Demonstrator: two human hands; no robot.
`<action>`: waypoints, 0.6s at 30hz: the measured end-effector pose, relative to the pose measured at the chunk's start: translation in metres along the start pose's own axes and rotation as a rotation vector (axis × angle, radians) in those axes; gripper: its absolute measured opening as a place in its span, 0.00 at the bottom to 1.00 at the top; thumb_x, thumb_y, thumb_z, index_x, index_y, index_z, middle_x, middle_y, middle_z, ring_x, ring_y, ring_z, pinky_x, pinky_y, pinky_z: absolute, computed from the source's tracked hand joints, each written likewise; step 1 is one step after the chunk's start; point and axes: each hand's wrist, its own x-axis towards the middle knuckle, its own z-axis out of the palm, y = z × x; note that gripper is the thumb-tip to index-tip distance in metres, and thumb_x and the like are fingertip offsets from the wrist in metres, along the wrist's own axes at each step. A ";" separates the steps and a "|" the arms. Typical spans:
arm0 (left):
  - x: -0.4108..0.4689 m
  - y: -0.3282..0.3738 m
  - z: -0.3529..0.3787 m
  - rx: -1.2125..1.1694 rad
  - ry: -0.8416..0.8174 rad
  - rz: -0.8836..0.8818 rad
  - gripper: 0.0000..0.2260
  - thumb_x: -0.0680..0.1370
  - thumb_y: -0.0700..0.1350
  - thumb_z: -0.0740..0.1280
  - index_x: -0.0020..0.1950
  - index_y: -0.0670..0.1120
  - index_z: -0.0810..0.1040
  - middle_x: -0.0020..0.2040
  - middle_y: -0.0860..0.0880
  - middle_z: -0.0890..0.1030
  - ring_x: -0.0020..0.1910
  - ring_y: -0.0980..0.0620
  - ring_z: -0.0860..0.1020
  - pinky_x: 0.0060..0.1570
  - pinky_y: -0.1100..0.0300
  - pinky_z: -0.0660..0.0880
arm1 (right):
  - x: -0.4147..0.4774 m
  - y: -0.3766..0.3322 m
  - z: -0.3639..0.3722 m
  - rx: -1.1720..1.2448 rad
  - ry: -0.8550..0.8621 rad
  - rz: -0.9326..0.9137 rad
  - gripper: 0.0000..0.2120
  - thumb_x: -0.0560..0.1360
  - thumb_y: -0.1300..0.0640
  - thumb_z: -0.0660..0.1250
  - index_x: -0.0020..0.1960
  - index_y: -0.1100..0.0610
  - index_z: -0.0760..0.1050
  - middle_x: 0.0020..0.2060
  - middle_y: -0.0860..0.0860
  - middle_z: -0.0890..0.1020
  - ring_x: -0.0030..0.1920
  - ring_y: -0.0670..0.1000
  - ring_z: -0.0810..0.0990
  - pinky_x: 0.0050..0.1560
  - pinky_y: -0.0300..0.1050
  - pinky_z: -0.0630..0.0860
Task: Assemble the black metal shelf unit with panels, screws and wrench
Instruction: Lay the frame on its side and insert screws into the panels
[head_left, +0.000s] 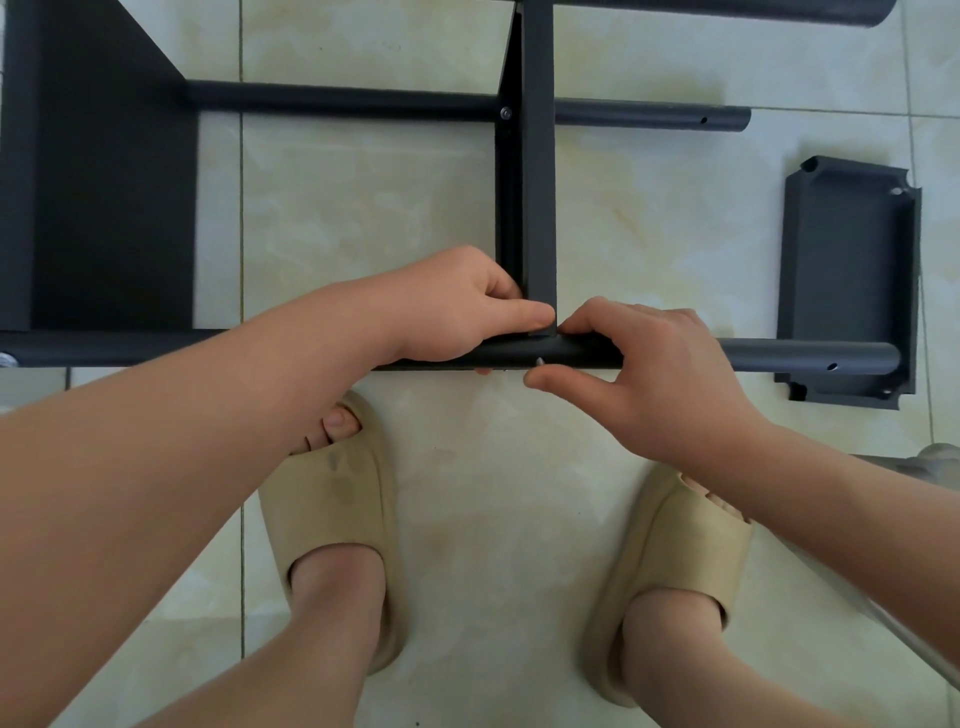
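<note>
- The left hand (467, 306) is near the middle. Its grip is clamped on the foot of the thin panel (538, 208), which stands on edge and runs toward 12 o'clock.
- The right hand (649, 358) is just at 3 o'clock of it. Its grip is clamped on the near tube (805, 356), fingers over the top and thumb below.
- A small screw (540, 360) pokes out of the tube, right by that thumb.
- The black shelf frame (104, 182) lies on the tiled floor (363, 208).
- A loose panel (847, 280) lies at 3 o'clock — the tube's end crosses over it.
- Two tan slippers (332, 499) are at 6 o'clock.
</note>
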 end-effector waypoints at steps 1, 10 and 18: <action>0.000 0.000 0.000 0.005 0.000 0.001 0.19 0.79 0.59 0.65 0.35 0.48 0.81 0.33 0.49 0.83 0.32 0.55 0.77 0.40 0.57 0.72 | 0.000 0.000 0.000 0.007 0.000 0.006 0.25 0.69 0.28 0.61 0.47 0.50 0.77 0.31 0.37 0.72 0.32 0.41 0.71 0.46 0.48 0.66; -0.002 -0.001 0.001 0.000 0.029 0.027 0.19 0.79 0.59 0.66 0.35 0.48 0.80 0.32 0.49 0.83 0.29 0.57 0.75 0.35 0.61 0.68 | 0.001 0.000 0.000 0.025 -0.007 0.041 0.25 0.68 0.27 0.62 0.47 0.49 0.77 0.30 0.37 0.73 0.32 0.38 0.72 0.49 0.47 0.67; -0.004 -0.005 0.008 -0.040 0.054 0.062 0.19 0.80 0.56 0.67 0.38 0.42 0.82 0.33 0.45 0.83 0.30 0.54 0.75 0.36 0.58 0.71 | -0.006 -0.002 0.001 -0.023 -0.010 0.016 0.23 0.70 0.29 0.62 0.47 0.48 0.75 0.31 0.37 0.72 0.35 0.43 0.71 0.53 0.45 0.62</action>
